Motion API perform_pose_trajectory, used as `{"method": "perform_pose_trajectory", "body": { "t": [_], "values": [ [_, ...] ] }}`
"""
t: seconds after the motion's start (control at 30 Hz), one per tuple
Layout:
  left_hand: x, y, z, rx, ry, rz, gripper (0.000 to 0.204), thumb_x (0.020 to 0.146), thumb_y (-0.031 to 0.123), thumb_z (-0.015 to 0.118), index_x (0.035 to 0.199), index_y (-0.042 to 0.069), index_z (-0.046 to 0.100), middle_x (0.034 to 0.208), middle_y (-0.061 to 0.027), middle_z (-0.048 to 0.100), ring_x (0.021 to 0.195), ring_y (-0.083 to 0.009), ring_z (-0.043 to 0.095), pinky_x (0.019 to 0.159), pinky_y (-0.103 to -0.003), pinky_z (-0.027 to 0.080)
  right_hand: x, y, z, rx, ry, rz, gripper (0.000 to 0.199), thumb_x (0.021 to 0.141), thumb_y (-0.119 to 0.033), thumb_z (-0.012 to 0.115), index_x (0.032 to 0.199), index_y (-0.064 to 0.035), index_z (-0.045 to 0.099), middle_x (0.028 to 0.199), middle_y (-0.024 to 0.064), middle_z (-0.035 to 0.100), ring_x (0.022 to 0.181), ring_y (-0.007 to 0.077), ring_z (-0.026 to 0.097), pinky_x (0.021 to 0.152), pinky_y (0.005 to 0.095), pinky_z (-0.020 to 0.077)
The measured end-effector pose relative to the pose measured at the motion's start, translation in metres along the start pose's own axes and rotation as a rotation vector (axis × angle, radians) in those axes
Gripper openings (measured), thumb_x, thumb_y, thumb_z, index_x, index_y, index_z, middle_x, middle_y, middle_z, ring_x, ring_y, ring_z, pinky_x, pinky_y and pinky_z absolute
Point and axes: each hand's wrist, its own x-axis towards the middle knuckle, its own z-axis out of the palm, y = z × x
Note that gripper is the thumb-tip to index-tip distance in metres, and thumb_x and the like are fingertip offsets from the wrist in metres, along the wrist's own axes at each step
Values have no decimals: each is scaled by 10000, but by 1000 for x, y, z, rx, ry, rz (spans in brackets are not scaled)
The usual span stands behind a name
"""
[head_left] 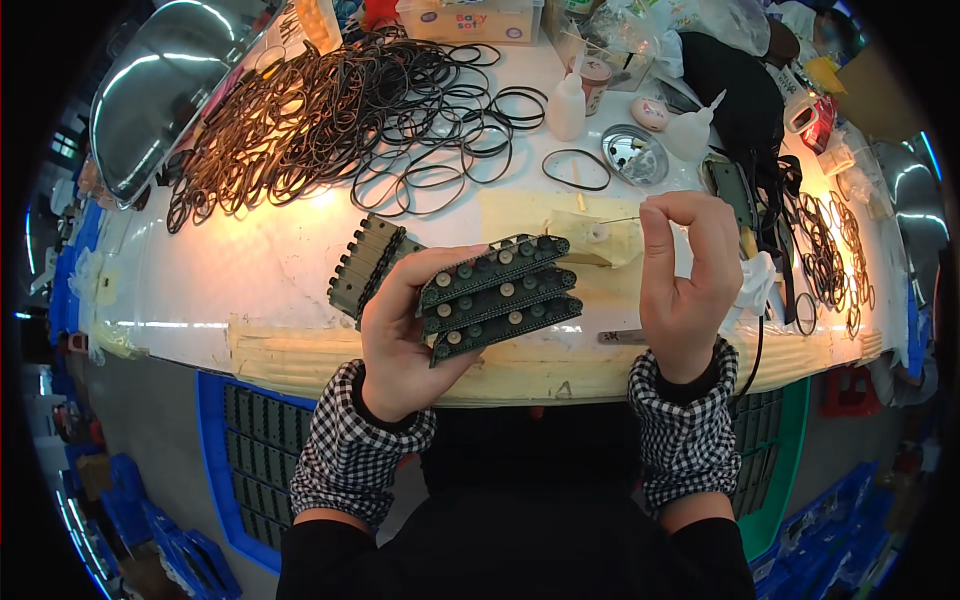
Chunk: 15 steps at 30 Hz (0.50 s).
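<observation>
My left hand [392, 330] is closed around a fanned set of three dark green strap-like pieces [505, 290]. Stitching runs along their edges, and round snap studs, some pale and some dark, dot their faces. Raised over the table on the right, my right hand [690, 280] pinches a thin needle-like tool [622, 220] that points left. Below its tip is a small block wrapped in yellowish tape [590, 245]. Behind my left wrist, more dark green pieces lie in a row [372, 262], their studs facing left.
A large heap of black cord loops [320, 120] covers the far left. Toward the back stand a white squeeze bottle [567, 108], a metal dish [636, 155] and a second white bottle [693, 130]. A blue tray [213, 450] and a green tray [793, 450] with green pieces sit below the table edge.
</observation>
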Motion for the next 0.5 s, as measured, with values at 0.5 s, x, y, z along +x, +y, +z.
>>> {"method": "perform_pose_trajectory", "body": {
  "t": [0.5],
  "values": [
    [1,1,1,-23,-25,-75,537,761,-87,713,1252,-42,498,1217,-137,589,1133,-191,599,978,-320,488,-11,-27,4,711,-98,268,102,973,-83,575,976,19,578,1008,107,647,832,124,580,753,254,471]
  ]
}}
